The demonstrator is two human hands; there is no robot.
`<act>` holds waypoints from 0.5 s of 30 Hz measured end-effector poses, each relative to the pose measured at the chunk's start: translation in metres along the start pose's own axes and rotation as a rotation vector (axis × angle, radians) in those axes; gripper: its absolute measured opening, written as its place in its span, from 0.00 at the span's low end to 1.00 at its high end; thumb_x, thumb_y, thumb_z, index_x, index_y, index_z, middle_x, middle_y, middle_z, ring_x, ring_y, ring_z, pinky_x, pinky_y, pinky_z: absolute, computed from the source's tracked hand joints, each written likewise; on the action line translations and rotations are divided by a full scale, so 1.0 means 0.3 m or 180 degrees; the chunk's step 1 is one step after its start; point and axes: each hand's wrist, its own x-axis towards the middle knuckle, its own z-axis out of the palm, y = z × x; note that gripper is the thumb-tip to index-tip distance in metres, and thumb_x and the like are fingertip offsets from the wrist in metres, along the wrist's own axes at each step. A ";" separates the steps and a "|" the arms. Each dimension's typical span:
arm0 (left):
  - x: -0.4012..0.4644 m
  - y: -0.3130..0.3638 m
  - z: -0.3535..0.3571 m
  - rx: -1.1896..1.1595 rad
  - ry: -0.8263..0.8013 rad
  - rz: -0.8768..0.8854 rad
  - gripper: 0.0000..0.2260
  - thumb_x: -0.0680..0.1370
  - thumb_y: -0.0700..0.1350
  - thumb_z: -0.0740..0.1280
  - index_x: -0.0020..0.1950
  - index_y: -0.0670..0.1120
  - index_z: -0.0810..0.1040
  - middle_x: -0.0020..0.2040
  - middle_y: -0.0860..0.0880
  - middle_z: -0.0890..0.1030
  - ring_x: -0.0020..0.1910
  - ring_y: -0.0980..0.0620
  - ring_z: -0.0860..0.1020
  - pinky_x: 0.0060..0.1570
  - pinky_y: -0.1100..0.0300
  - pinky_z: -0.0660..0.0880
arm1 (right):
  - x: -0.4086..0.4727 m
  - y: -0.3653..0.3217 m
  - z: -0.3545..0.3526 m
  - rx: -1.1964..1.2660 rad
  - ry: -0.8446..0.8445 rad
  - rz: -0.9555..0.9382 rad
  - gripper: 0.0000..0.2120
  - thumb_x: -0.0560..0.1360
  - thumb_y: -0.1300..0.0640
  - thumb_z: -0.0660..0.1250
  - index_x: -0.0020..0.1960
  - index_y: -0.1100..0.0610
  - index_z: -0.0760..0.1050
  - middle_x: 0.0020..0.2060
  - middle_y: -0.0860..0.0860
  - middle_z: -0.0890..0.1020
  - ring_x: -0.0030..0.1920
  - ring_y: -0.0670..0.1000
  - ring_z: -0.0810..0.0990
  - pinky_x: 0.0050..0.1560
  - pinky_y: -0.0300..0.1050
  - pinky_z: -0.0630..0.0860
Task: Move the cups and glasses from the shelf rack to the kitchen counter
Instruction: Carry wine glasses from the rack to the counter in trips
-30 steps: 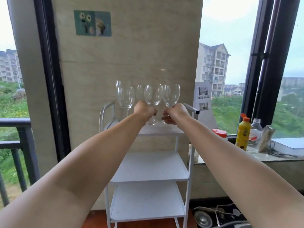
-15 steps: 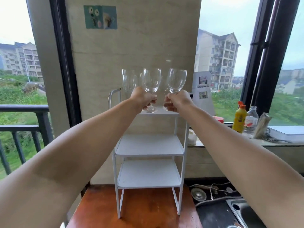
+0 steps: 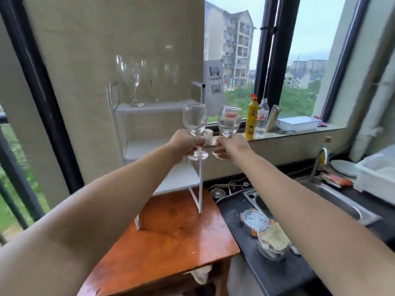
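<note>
The left hand (image 3: 187,142) has its fingers curled tight round the stem of a wine glass (image 3: 195,122). The glass stands up straight in the air, with its round foot just under the fingers. The right hand (image 3: 229,146) pinches the stem of a second wine glass (image 3: 229,122) the same way, and that glass leans a little to the right. The 2 glasses are side by side, close but not touching. Both are held up in front of the white shelf rack (image 3: 201,189), off its shelves and to the right of its top shelf.

More glasses (image 3: 130,77) stand on the top shelf of the rack, at the left and by the wall. They are blurry, so I cannot count them. The rack stands on a small orange-brown table (image 3: 171,242).

To the right of the table is the dark kitchen counter (image 3: 269,272). It has a metal sink (image 3: 333,195) in it, and a clear tub (image 3: 271,244) sits near its front. A yellow bottle (image 3: 251,118) stands on the window sill behind the glasses.
</note>
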 end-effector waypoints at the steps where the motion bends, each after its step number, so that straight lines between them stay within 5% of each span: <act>1: -0.016 -0.044 0.065 -0.0045 -0.0081 -0.0082 0.08 0.75 0.38 0.69 0.36 0.41 0.77 0.35 0.44 0.78 0.25 0.55 0.70 0.21 0.68 0.69 | -0.026 0.054 -0.040 -0.0035 0.0095 0.0087 0.07 0.78 0.63 0.62 0.43 0.63 0.75 0.33 0.54 0.79 0.24 0.48 0.79 0.22 0.37 0.74; 5: -0.055 -0.194 0.325 0.0004 -0.0317 -0.0435 0.09 0.74 0.38 0.70 0.34 0.41 0.77 0.30 0.45 0.76 0.18 0.57 0.70 0.23 0.65 0.71 | -0.113 0.254 -0.211 0.0017 0.0421 0.0449 0.09 0.78 0.64 0.61 0.39 0.60 0.72 0.33 0.53 0.77 0.18 0.44 0.77 0.18 0.34 0.71; 10: -0.163 -0.287 0.692 0.0045 -0.0926 -0.0622 0.09 0.73 0.36 0.70 0.33 0.42 0.75 0.30 0.45 0.75 0.23 0.53 0.71 0.20 0.65 0.71 | -0.268 0.481 -0.545 -0.0056 0.1005 0.0900 0.10 0.78 0.64 0.60 0.38 0.60 0.71 0.33 0.54 0.76 0.23 0.48 0.78 0.22 0.39 0.74; 15: -0.333 -0.272 1.084 0.0346 -0.1627 -0.0543 0.11 0.72 0.37 0.69 0.30 0.43 0.74 0.29 0.45 0.74 0.25 0.52 0.69 0.19 0.66 0.68 | -0.488 0.640 -0.924 0.0063 0.1659 0.1280 0.12 0.78 0.65 0.58 0.37 0.59 0.70 0.33 0.54 0.74 0.15 0.43 0.74 0.16 0.33 0.71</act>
